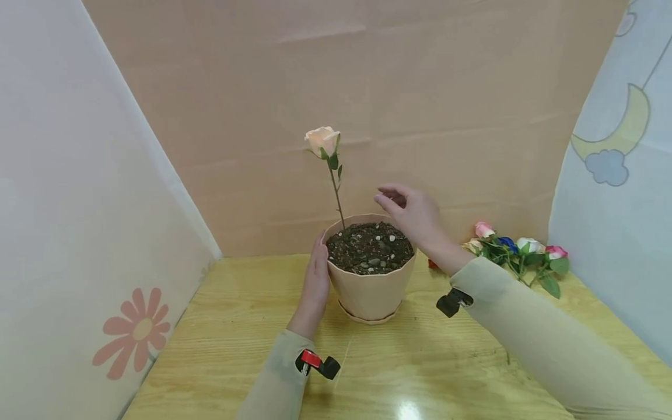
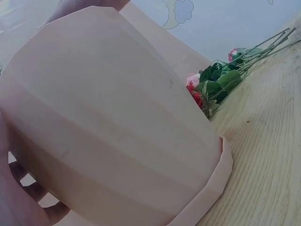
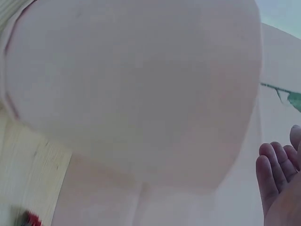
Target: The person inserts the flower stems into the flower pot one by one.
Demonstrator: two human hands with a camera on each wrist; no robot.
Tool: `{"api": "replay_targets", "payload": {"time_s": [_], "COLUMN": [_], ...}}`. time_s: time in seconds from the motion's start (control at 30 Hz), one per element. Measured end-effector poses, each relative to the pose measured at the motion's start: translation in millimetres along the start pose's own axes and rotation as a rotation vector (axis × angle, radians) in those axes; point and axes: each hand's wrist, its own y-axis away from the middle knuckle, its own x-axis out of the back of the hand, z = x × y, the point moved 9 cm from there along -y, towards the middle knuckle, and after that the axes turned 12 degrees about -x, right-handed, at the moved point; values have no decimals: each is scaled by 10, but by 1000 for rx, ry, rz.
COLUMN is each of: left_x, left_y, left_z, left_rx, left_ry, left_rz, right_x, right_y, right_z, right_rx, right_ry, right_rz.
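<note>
Rests left hand (image 1: 317, 269) against pot (image 1: 371, 294) with fingers extended. Holds right hand (image 1: 413, 213) above soil (image 1: 362, 251) with fingers loosely bent, right of slightly tilted rose (image 1: 322, 142).

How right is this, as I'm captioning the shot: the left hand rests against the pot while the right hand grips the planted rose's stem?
Only the grip is wrong: the head view shows the right hand holding nothing, clear of the stem of the planted rose. The left hand does rest against the pot.
</note>
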Motion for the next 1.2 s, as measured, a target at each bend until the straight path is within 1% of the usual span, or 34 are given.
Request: {"api": "replay_targets", "payload": {"time_s": [0.2, 0.4, 0.57, 0.67, 0.83, 1.03, 1.2], "left_x": [-3, -3, 5, 7, -2, -12, 2], "left_y": [17, 1, 2, 5, 5, -8, 1], "left_z": [-4, -33, -12, -4, 2, 2, -17], "left_rx": [18, 15, 10, 13, 8, 0, 12], "left_ry": [19, 19, 13, 14, 23, 17, 18], "left_rz": [-15, -19, -14, -15, -17, -23, -19], "right_x": [278, 534, 723, 827, 978, 1122, 1222], "right_y": [107, 225, 303, 346, 446, 601, 687], "right_z": [177, 362, 544, 645, 810, 1069, 1259], "right_rx": [-15, -58, -110, -112, -91, -118, -134], "right_ry": [72, 122, 170, 188, 221, 266, 298], "right_rz": [34, 21, 11, 22, 55, 60, 77]}}
